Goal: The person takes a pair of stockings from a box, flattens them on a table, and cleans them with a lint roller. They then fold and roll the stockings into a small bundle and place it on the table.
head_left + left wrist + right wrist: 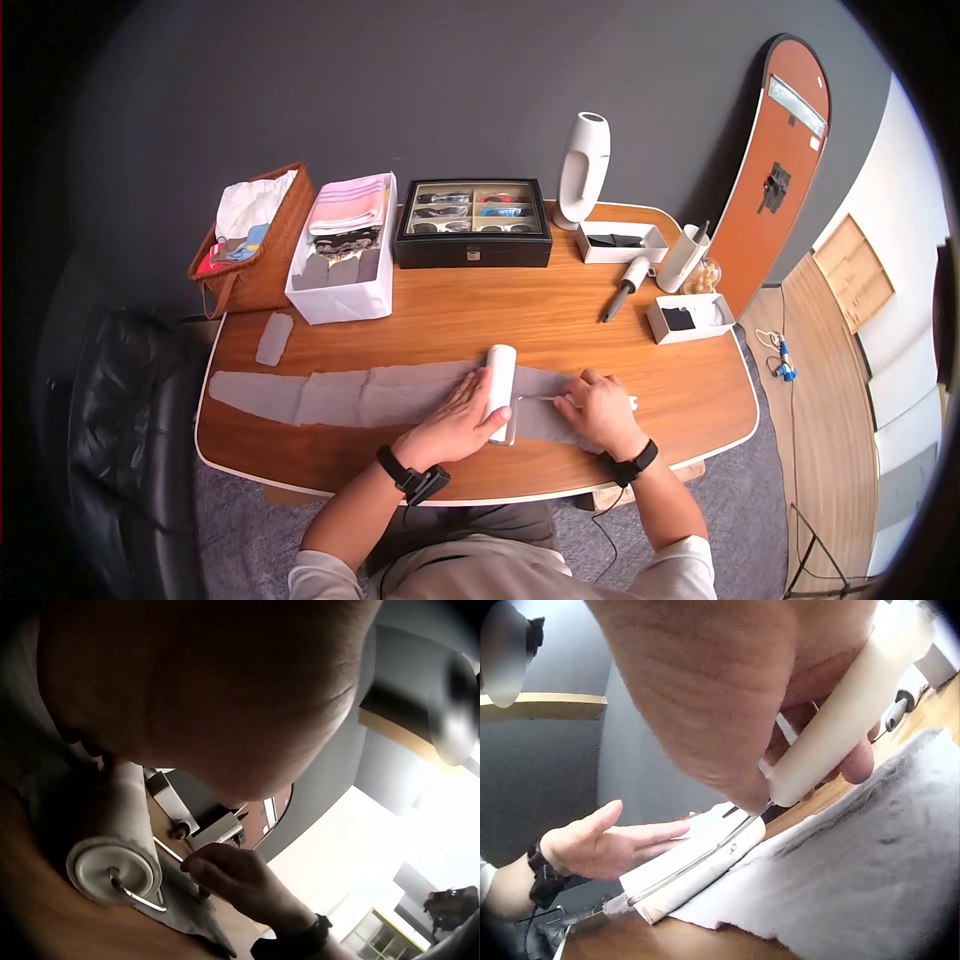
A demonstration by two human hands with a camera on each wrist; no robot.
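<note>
A long strip of thin grey cloth (335, 397) lies across the front of the wooden table. On it rests a lint roller (503, 372) with a white cylinder and a bent metal wire frame. My right hand (603, 412) grips its pale handle (840, 712), fingers curled round it in the right wrist view. With its fingers straight, my left hand (450, 425) lies against the left side of the white cylinder, thumb near the lower end. The round end cap (112, 871) of the cylinder shows in the left wrist view.
Along the back stand a wicker basket (268, 265), a white box of folded cloths (340, 300), a black glasses case (474, 255) and a white vase (583, 175). A second roller (628, 285) and small white boxes lie at right. A small grey cloth (274, 339) lies at left.
</note>
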